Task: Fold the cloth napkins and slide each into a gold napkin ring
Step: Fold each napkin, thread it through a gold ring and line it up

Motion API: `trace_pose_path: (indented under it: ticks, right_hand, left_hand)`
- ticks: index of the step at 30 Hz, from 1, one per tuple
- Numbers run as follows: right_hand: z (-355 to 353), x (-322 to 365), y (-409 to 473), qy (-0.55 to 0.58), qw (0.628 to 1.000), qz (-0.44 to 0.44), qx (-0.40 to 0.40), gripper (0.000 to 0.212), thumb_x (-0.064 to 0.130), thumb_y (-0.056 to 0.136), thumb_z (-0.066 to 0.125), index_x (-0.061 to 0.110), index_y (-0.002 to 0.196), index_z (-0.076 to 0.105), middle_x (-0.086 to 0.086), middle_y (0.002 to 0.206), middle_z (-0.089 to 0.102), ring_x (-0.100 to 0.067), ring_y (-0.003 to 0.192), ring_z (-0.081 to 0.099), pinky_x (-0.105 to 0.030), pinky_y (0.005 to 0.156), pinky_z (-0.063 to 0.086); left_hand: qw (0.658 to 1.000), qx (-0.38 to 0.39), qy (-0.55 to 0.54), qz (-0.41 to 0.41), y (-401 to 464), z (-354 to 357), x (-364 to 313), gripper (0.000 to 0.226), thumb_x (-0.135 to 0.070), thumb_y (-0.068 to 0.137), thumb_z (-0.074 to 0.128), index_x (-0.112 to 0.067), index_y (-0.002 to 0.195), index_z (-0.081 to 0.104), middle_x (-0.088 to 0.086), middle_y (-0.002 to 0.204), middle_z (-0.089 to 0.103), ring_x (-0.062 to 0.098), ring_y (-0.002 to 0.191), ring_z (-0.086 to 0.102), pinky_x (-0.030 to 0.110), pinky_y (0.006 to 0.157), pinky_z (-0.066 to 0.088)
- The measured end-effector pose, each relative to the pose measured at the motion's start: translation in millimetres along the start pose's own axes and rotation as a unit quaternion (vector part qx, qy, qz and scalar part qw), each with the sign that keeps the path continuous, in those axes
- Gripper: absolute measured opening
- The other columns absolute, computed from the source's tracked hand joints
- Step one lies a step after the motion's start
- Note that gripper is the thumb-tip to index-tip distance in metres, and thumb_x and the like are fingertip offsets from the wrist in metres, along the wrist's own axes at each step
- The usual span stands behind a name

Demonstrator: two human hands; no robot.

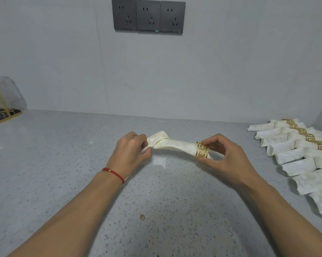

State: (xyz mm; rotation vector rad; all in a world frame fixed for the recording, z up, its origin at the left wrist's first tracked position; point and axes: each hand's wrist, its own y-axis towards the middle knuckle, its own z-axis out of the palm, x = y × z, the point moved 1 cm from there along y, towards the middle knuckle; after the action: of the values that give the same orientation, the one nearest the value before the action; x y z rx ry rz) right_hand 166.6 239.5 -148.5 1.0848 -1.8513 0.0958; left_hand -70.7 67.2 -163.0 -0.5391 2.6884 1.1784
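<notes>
A cream cloth napkin (pixel 176 145), rolled into a narrow bundle, is held just above the grey speckled counter between both hands. My left hand (pixel 130 151) grips its bunched left end. A gold cut-out napkin ring (pixel 202 150) sits around the napkin's right end. My right hand (pixel 225 154) pinches that ring between thumb and fingertips. The napkin tip beyond the ring is partly hidden by my right fingers.
A row of several finished napkins in gold rings (pixel 304 154) lies overlapping along the right side of the counter (pixel 63 164). A gold-framed holder with clear plastic (pixel 2 108) stands at the far left. Wall sockets (pixel 148 16) sit on the wall above.
</notes>
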Motion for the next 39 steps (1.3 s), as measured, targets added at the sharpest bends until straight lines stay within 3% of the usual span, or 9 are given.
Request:
trace_pose_path:
  ticks: [2,7,11,17,21,25,29,35,39]
  right_hand:
    - [2,3,-1,-0.034,0.999,-0.007,0.001,0.034,0.036,0.075,0.089,0.039,0.101,0.067,0.024,0.106,0.073,0.007,0.103,0.067,-0.016,0.081,0.049]
    - [8,10,3,-0.161,0.984,-0.055,0.054,0.035,0.058,0.077,0.072,0.048,0.108,0.059,0.026,0.109,0.068,0.002,0.102,0.064,-0.034,0.087,0.057]
    - [22,14,6,-0.235,0.966,-0.084,0.067,0.040,0.067,0.077,0.059,0.046,0.111,0.053,0.023,0.106,0.062,-0.003,0.102,0.059,-0.037,0.086,0.055]
    - [30,17,2,-0.102,0.993,-0.058,-0.031,0.043,0.055,0.088,0.071,0.032,0.122,0.063,0.020,0.112,0.069,0.001,0.103,0.066,-0.028,0.092,0.055]
    - [28,16,6,0.003,0.997,0.009,-0.082,0.040,0.048,0.084,0.078,0.030,0.112,0.055,0.013,0.105,0.066,-0.003,0.089,0.067,-0.024,0.077,0.053]
    - [32,21,4,0.056,0.995,0.023,-0.077,0.016,0.040,0.093,0.071,0.025,0.093,0.066,0.012,0.083,0.065,0.002,0.067,0.055,-0.017,0.065,0.038]
    - [26,28,2,0.188,0.980,0.046,-0.055,0.016,0.027,0.101,0.063,0.022,0.095,0.077,0.013,0.086,0.074,0.004,0.075,0.063,-0.021,0.072,0.047]
    - [23,25,4,0.246,0.958,0.102,-0.101,0.005,0.016,0.091,0.077,0.019,0.091,0.080,0.002,0.081,0.078,-0.001,0.066,0.066,-0.023,0.063,0.047]
    - [17,22,5,0.240,0.956,0.137,-0.094,0.004,0.016,0.088,0.079,0.019,0.087,0.083,0.014,0.070,0.072,0.007,0.053,0.057,-0.014,0.057,0.042]
  left_hand:
    - [1.000,0.008,-0.004,0.008,-1,1,-3,0.014,-0.010,0.073,0.080,-0.009,0.072,0.066,0.002,0.070,0.058,0.017,0.059,0.051,0.019,0.052,0.036]
    - [0.999,0.025,-0.013,0.017,-4,5,-11,0.013,-0.012,0.075,0.076,-0.011,0.072,0.063,0.001,0.074,0.057,0.016,0.063,0.050,0.025,0.056,0.042]
    - [0.998,0.022,-0.013,0.060,-6,8,-30,0.022,-0.010,0.072,0.076,-0.013,0.065,0.055,-0.003,0.068,0.050,0.012,0.060,0.043,0.028,0.049,0.042]
    - [0.988,-0.028,-0.012,0.153,-5,6,-49,0.032,0.001,0.065,0.078,-0.011,0.060,0.049,-0.003,0.057,0.043,0.009,0.061,0.035,0.024,0.046,0.028]
    - [0.984,-0.059,-0.016,0.169,-5,5,-50,0.025,-0.001,0.070,0.074,-0.009,0.063,0.052,-0.006,0.062,0.041,0.009,0.064,0.038,0.017,0.055,0.024]
    - [0.982,-0.080,-0.011,0.169,-5,3,-52,0.021,0.000,0.071,0.075,-0.006,0.065,0.056,-0.002,0.062,0.047,0.012,0.065,0.042,0.017,0.057,0.025]
    - [0.981,-0.093,-0.023,0.166,-4,1,-50,0.018,0.000,0.076,0.075,-0.004,0.068,0.059,-0.001,0.064,0.052,0.015,0.066,0.046,0.022,0.054,0.034]
    - [0.977,-0.097,-0.022,0.188,-3,0,-56,0.013,-0.002,0.078,0.072,-0.003,0.071,0.061,0.000,0.067,0.055,0.015,0.069,0.049,0.024,0.055,0.038]
    - [0.973,-0.086,-0.025,0.212,-4,-1,-59,0.015,0.001,0.078,0.072,-0.003,0.071,0.059,0.002,0.069,0.057,0.018,0.070,0.052,0.026,0.055,0.040]
